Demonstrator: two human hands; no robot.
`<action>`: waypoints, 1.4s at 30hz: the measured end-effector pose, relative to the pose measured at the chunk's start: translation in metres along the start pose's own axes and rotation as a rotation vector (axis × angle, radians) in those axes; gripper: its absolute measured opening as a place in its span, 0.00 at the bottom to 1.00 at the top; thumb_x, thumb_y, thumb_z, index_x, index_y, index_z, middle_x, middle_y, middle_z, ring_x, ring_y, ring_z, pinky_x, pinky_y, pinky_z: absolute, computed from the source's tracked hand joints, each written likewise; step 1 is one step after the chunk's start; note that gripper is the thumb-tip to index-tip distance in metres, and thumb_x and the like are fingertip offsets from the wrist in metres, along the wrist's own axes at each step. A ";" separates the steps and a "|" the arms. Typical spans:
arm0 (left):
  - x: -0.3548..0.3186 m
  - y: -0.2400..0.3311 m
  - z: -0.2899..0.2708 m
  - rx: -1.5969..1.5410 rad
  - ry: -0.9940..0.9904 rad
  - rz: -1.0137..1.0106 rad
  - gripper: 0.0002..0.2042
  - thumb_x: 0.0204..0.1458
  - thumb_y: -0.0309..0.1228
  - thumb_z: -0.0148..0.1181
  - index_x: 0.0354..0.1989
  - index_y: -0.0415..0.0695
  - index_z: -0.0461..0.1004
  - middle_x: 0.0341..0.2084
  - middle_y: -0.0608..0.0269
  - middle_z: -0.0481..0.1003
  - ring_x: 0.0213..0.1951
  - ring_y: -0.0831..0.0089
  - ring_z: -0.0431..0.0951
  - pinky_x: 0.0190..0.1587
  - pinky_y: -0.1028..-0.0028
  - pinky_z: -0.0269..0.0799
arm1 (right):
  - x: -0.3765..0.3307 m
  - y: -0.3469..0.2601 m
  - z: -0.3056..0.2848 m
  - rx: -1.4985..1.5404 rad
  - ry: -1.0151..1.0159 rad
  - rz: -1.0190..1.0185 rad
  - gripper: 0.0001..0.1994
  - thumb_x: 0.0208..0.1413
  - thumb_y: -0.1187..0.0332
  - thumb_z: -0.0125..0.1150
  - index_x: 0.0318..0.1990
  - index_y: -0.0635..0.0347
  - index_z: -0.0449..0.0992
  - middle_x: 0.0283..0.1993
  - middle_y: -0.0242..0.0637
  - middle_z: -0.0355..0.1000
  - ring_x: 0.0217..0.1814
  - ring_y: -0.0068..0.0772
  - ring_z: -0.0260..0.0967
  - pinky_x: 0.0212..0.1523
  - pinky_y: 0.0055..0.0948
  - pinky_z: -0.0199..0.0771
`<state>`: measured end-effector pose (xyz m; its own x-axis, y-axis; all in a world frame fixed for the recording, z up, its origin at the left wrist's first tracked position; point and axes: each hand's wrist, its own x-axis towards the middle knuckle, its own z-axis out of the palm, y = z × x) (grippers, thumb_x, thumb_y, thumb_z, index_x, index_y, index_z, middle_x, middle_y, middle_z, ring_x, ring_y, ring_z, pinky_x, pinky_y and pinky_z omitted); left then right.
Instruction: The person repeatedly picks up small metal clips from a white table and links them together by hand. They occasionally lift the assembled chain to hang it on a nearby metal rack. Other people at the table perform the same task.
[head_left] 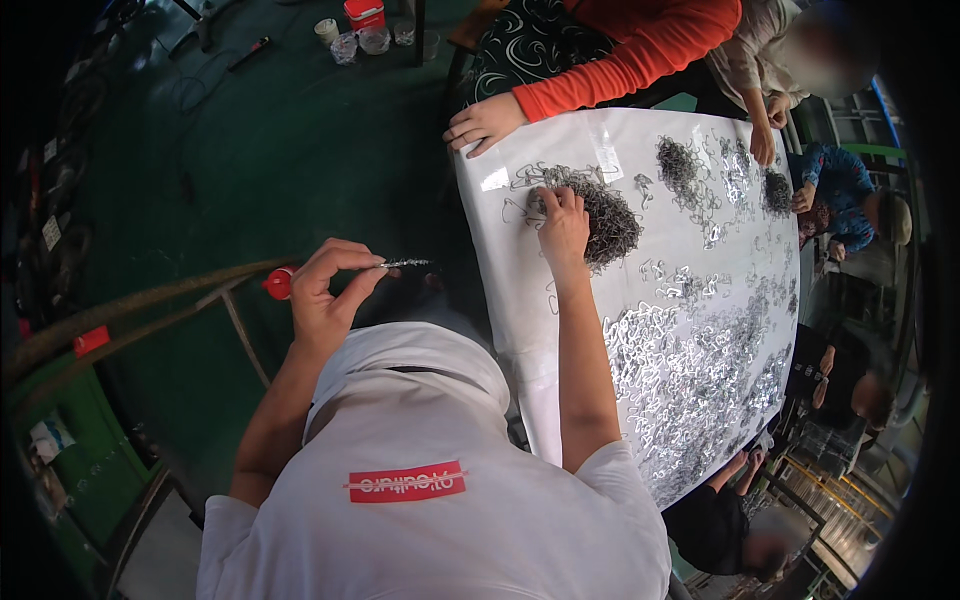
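Note:
My left hand [332, 288] is raised off to the left of the table, its thumb and fingers pinched on a thin row of bent wire hooks [408, 263]. The hooks are small, shiny and stacked close together, pointing right. Over the table, my right hand [563, 228] has its fingers curled down at the left edge of a dark pile of wire hooks [612, 228]. Its fingertips touch the loose hooks there, but what they grip is too small to tell. A few stray hooks lie around this pile.
The table [515, 300] has a white cover and a broad spread of shiny hooks [690, 390], plus smaller dark piles [678, 165]. A co-worker's hand [487, 122] rests on the far left corner. Other people work along the far and right sides. A metal rail [150, 300] stands left.

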<state>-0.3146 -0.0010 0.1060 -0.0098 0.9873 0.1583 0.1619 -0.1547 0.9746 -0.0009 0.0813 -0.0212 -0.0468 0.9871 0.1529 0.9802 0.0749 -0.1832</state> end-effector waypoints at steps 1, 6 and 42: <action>-0.002 0.000 0.000 0.014 0.004 0.015 0.07 0.43 0.15 0.63 0.30 0.39 0.76 0.28 0.61 0.75 0.31 0.74 0.75 0.32 0.78 0.70 | -0.001 0.000 -0.001 -0.008 -0.059 -0.005 0.13 0.46 0.76 0.53 0.38 0.49 0.78 0.42 0.32 0.68 0.46 0.37 0.65 0.44 0.36 0.65; -0.009 0.001 0.000 0.004 0.034 0.014 0.07 0.42 0.14 0.62 0.30 0.38 0.76 0.28 0.60 0.75 0.31 0.75 0.75 0.31 0.79 0.70 | 0.009 -0.002 -0.001 0.093 0.006 0.053 0.09 0.47 0.74 0.53 0.31 0.48 0.80 0.40 0.31 0.69 0.47 0.38 0.65 0.45 0.38 0.66; -0.033 0.010 0.015 0.073 0.092 0.067 0.07 0.43 0.16 0.63 0.30 0.39 0.76 0.28 0.60 0.76 0.31 0.75 0.75 0.33 0.79 0.70 | 0.003 -0.021 -0.010 0.555 -0.059 0.228 0.07 0.51 0.71 0.60 0.36 0.63 0.74 0.33 0.39 0.73 0.36 0.33 0.71 0.38 0.29 0.68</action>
<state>-0.2976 -0.0344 0.1082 -0.0865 0.9669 0.2399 0.2361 -0.2140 0.9479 -0.0193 0.0809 -0.0071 0.1266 0.9920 -0.0015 0.7209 -0.0930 -0.6867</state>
